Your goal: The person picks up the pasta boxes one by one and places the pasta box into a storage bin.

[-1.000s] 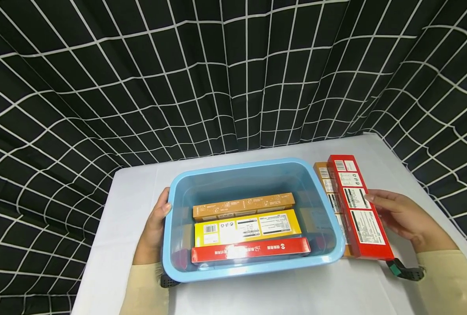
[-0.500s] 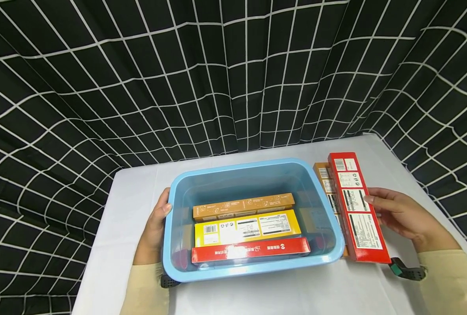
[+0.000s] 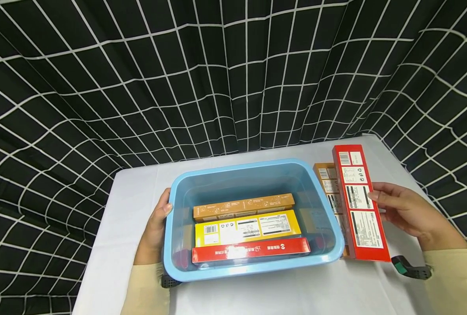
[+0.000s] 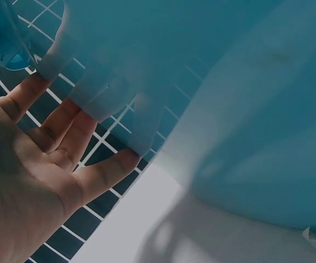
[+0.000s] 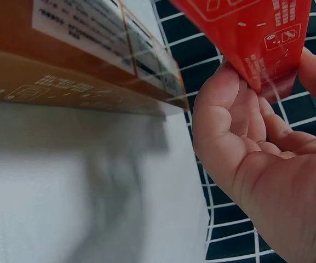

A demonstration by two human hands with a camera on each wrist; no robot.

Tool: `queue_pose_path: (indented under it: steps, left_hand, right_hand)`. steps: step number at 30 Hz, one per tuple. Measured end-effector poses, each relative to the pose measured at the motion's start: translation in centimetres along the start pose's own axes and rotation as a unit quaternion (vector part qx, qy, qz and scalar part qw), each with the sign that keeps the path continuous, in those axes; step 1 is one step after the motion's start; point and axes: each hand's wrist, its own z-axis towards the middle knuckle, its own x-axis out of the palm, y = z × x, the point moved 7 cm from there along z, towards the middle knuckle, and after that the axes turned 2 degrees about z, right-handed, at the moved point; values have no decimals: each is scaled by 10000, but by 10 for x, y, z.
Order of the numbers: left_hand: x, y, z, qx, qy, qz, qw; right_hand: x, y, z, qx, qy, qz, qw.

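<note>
My right hand (image 3: 408, 214) holds a long red box (image 3: 358, 201), thumb on its labelled face and fingers behind it. In the right wrist view the red box (image 5: 262, 49) is raised above an orange box (image 5: 21, 71) that lies on the table. In the head view that orange box (image 3: 329, 188) is partly hidden beneath the red one. My left hand (image 3: 155, 225) holds the left side of a blue plastic bin (image 3: 257, 272), thumb at the rim. Its fingers (image 4: 103, 170) meet the outer wall in the left wrist view.
Inside the bin, an orange box (image 3: 243, 205), a yellow box (image 3: 247, 232) and another red box (image 3: 253, 250) lie side by side. A white cloth (image 3: 280, 297) covers the table. Black curtain (image 3: 233, 78) with white grid lines surrounds it at the back and sides.
The red box in my right hand has come up off the orange box and moved slightly right and away. My left hand and the bin have stayed nearly still.
</note>
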Motion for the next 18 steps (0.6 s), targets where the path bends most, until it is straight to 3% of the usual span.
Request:
queue_pose_path:
  steps: [18]
  left_hand:
    - [-1,1,0,-24,4,-25,10000]
  right_hand:
    - [8,19,-3,-215,-96,74,9997]
